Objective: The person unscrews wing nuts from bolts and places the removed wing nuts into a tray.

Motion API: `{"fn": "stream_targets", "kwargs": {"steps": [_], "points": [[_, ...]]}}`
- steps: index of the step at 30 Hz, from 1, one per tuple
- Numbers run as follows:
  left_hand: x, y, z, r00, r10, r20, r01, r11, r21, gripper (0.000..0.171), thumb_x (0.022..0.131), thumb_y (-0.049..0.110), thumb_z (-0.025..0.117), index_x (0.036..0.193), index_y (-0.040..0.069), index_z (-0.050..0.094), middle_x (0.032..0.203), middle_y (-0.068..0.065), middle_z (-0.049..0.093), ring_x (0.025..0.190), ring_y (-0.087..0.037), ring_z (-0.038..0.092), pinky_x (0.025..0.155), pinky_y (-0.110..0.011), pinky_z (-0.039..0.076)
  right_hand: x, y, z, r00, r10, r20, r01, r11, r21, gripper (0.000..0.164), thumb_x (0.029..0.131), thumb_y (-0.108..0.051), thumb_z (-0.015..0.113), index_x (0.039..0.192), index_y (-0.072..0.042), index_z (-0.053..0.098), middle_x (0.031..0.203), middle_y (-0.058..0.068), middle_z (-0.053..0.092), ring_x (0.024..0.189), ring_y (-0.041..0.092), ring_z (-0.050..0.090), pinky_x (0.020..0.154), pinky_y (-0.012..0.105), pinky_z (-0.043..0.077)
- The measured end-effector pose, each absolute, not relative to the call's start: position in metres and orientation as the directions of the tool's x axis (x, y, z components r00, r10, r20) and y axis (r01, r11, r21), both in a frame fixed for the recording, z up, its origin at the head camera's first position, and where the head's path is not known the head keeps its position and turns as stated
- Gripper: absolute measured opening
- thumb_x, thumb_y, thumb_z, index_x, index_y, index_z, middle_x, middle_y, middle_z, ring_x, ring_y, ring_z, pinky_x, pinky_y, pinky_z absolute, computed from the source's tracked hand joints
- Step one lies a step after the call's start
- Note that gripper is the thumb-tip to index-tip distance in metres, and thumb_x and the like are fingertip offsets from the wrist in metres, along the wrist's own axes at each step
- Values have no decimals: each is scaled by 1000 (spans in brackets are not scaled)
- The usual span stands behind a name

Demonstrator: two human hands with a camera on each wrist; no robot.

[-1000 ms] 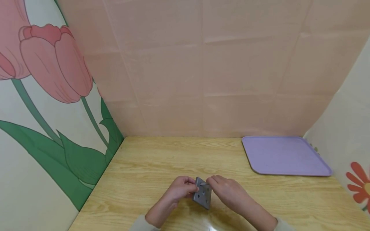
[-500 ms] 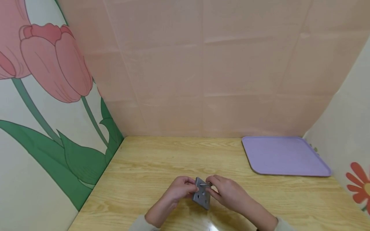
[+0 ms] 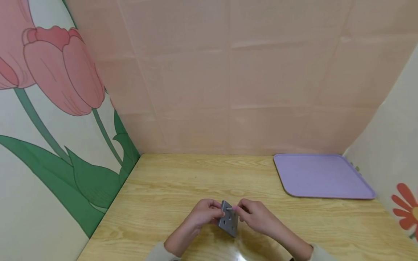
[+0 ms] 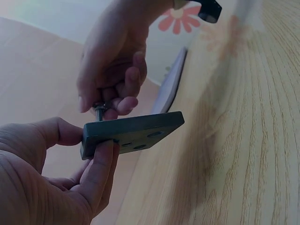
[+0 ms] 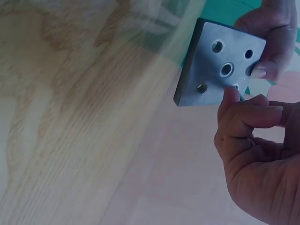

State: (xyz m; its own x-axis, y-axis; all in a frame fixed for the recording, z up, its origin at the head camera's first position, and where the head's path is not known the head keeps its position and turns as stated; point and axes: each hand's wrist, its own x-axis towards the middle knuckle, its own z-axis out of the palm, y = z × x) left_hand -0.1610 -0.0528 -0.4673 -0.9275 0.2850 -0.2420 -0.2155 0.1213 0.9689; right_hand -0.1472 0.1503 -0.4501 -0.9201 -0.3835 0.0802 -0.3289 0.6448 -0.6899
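Observation:
My left hand (image 3: pixel 202 214) pinches a grey metal plate (image 3: pixel 229 223) by one edge, thumb on one face and fingers on the other, holding it tilted above the table. Several round holes pierce the plate face (image 5: pixel 212 61), including a ringed one at its centre. A bolt (image 3: pixel 229 208) stands out of a hole near the upper corner; its threaded shank (image 4: pixel 99 114) shows in the left wrist view. My right hand (image 3: pixel 259 217) pinches the bolt's head end between thumb and fingertips. In the right wrist view those fingers cover most of the bolt.
A purple tray (image 3: pixel 323 175) lies at the back right of the wood-grain table (image 3: pixel 183 177). Behind the table hangs a creased pinkish sheet (image 3: pixel 228 79). Flower-printed panels flank it at left and right.
My right fingers loosened from the bolt, spread so its head showed, then closed on its end again with a changed grip. The left hand and plate have stayed nearly still.

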Motion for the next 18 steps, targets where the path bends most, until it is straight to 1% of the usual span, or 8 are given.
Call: {"fn": "stream_targets", "kwargs": {"steps": [3, 5, 8, 10, 12, 15, 18], "points": [[-161, -53, -468, -926, 284, -249, -221, 127, 967, 25, 73, 4, 65, 96, -6, 61, 84, -10, 69, 69, -16, 64, 59, -30, 55, -147, 149, -450, -925, -368, 96, -332, 659, -675, 29, 94, -39, 50, 81, -15, 60, 65, -9, 56, 52, 3, 45, 46, 21, 38], [-161, -53, -468, -925, 285, -251, -224, 126, 966, 25, 73, 3, 65, 97, -5, 61, 84, -10, 69, 69, -15, 64, 59, -30, 55, -146, 148, -450, -923, -363, 124, -350, 665, -660, 21, 92, -35, 55, 83, -16, 60, 65, -11, 55, 55, 2, 46, 48, 20, 39], [-162, -53, -468, -925, 287, -250, -224, 120, 967, 25, 74, 3, 65, 97, -5, 61, 84, -10, 68, 68, -15, 64, 59, -29, 54, -146, 148, -452, -897, -386, 216, -434, 678, -593, 8, 88, -23, 62, 89, -16, 59, 68, -14, 53, 56, -1, 45, 49, 18, 40], [-162, -54, -468, -926, 287, -246, -223, 110, 969, 24, 74, 3, 64, 96, -5, 61, 84, -10, 68, 67, -15, 64, 59, -29, 54, -146, 149, -453, -865, -414, 283, -501, 681, -534, 11, 84, -16, 65, 93, -14, 58, 69, -13, 53, 55, -2, 45, 48, 17, 40], [-161, -54, -467, -928, 286, -240, -219, 102, 970, 24, 73, 3, 64, 96, -6, 61, 83, -10, 68, 66, -15, 63, 59, -29, 54, -147, 150, -454, -831, -438, 344, -556, 685, -470, 16, 82, -12, 66, 96, -14, 57, 71, -12, 54, 57, -3, 47, 48, 16, 41], [-161, -54, -467, -929, 285, -236, -217, 95, 971, 24, 73, 2, 64, 95, -6, 61, 83, -10, 67, 66, -15, 63, 59, -29, 54, -148, 154, -453, -790, -457, 410, -608, 672, -423, 20, 81, -8, 67, 96, -16, 58, 77, -7, 61, 63, -2, 53, 51, 16, 45], [-160, -55, -468, -929, 287, -235, -218, 91, 972, 24, 73, 2, 64, 95, -6, 60, 82, -9, 67, 66, -15, 63, 60, -29, 55, -150, 158, -451, -749, -472, 465, -651, 651, -390, 22, 80, -6, 69, 95, -18, 59, 83, -6, 66, 69, 0, 58, 55, 16, 48]]}}
